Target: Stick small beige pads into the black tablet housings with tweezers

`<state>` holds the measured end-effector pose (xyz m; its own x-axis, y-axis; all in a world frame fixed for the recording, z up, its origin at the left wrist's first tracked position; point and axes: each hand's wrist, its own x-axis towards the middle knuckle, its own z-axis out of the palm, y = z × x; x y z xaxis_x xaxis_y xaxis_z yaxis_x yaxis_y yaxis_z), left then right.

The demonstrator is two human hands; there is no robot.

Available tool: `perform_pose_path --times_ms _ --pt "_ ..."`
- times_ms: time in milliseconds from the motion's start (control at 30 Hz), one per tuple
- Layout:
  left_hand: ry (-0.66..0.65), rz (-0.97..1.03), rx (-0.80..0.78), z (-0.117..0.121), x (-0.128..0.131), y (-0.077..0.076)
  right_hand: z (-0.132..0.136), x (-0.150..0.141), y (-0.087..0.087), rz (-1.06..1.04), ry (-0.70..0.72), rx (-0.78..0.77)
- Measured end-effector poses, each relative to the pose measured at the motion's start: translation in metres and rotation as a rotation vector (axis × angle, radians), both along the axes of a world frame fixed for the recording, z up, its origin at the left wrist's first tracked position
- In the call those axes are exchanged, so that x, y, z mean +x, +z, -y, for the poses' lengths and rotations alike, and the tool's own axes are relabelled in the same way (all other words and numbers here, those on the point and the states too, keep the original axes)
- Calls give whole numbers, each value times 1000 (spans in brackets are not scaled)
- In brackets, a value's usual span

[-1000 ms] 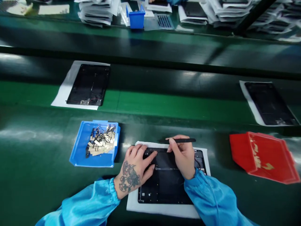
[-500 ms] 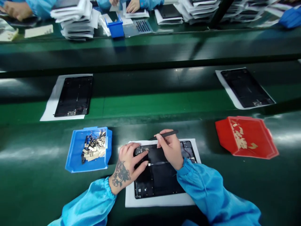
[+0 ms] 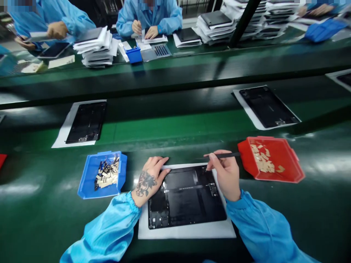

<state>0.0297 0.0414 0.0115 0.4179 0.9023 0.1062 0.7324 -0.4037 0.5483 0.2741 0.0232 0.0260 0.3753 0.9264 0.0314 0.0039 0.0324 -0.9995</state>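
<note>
Surface: you work at a green conveyor belt (image 3: 41,215), glossy under the lights.
Main piece: a black tablet housing (image 3: 186,208) lies flat on a white sheet (image 3: 186,232), directly in front of you.
Room: beyond the housing, two more black panels (image 3: 86,122) sit on their own sheets; further back, co-workers (image 3: 149,18) sit across the line beside stacks of papers and panels (image 3: 95,47).
Blue bin (image 3: 102,175): just left of the housing, filled with tan-and-black adhesive strips (image 3: 106,174).
Red tray (image 3: 285,162): right of the housing and tilted, with loose tan strips (image 3: 261,160) inside.
Left hand (image 3: 152,176): open and empty, fingers spread, at the housing's upper-left corner.
Right hand (image 3: 225,171): in a narrow pinch on a slim black tool (image 3: 226,155), above the housing's upper-right edge.
</note>
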Motion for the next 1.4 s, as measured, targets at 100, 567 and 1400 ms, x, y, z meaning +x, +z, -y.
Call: perform_pose_path --times_ms 100,567,1400 --pt "-44 -67 -25 -5 12 -7 2 19 -13 67 -39 21" --pt "10 -125 -44 -17 5 15 -7 37 -31 193 -150 160" --pt "39 -373 291 -133 -114 93 -9 41 -35 240 -110 116"
